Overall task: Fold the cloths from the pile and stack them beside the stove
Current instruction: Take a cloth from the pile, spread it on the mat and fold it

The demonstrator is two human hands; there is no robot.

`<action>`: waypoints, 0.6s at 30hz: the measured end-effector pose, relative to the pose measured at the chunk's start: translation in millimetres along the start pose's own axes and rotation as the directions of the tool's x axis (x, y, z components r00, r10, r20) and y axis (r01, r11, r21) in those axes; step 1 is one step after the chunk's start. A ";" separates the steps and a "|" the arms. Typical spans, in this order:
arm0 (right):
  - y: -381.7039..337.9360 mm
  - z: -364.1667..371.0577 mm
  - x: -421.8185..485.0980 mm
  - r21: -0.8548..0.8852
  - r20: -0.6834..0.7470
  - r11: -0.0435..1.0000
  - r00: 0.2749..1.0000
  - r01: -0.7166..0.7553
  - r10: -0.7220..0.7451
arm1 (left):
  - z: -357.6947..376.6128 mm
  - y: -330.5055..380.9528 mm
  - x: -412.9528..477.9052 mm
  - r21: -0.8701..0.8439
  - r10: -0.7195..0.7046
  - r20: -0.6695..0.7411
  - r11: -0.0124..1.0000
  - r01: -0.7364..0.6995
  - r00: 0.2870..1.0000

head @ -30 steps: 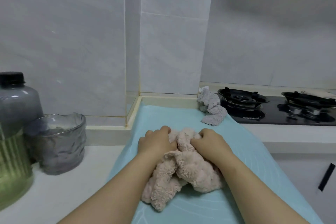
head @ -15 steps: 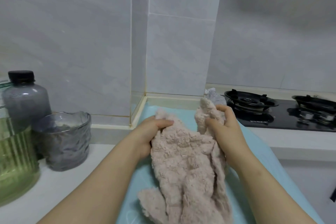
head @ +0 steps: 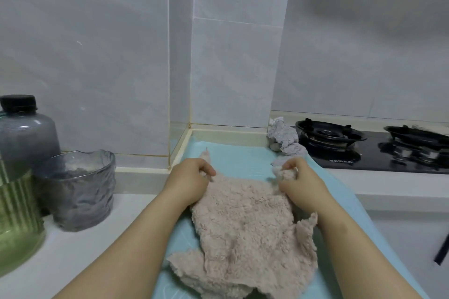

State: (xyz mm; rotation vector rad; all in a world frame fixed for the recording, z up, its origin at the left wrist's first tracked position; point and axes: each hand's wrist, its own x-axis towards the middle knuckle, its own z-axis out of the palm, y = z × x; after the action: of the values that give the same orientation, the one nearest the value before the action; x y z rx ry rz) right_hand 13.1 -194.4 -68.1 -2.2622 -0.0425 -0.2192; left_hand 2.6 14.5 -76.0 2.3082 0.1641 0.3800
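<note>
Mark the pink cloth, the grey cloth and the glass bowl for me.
pink cloth (head: 245,230): head view, middle of the spread fleece.
grey cloth (head: 285,139): head view, crumpled bulk beside the stove.
glass bowl (head: 80,192): head view, front wall below the rim.

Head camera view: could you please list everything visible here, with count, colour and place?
pink cloth: one, fluffy pale pink, spread on the mat, far corners held.
grey cloth: one, grey, crumpled at the mat's far right, beside the stove.
mat: one, light blue, covering the counter.
stove: one, black, two burners, right.
glass bowl: one, smoky grey, left counter.
bottle: one, grey with black cap, behind the bowl.
green container: one, ribbed green, left edge.
left hand: fingers pinching the far left corner.
right hand: fingers pinching the far right corner.
</note>
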 end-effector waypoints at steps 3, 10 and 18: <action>-3.6 -1.9 2.5 0.064 -0.282 0.989 0.953 0.132 -0.109 | -2.4 5.2 3.4 0.075 0.133 -0.124 0.989 -0.124 0.983; 4.3 10.4 6.7 -0.225 -0.036 0.972 0.997 -0.072 0.065 | 15.1 -3.2 -2.4 0.628 0.196 0.103 0.747 -0.217 0.975; 13.6 6.6 -6.7 -0.167 -0.208 0.974 0.971 -0.155 0.119 | -4.8 6.6 -18.8 0.248 0.132 -0.136 0.964 -0.096 0.982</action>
State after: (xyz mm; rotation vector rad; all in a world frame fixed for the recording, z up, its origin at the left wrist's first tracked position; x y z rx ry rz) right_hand 8.8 -197.8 -83.6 -2.4021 0.2485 -0.3852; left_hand -16.8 8.9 -72.2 2.5347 0.1596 0.6259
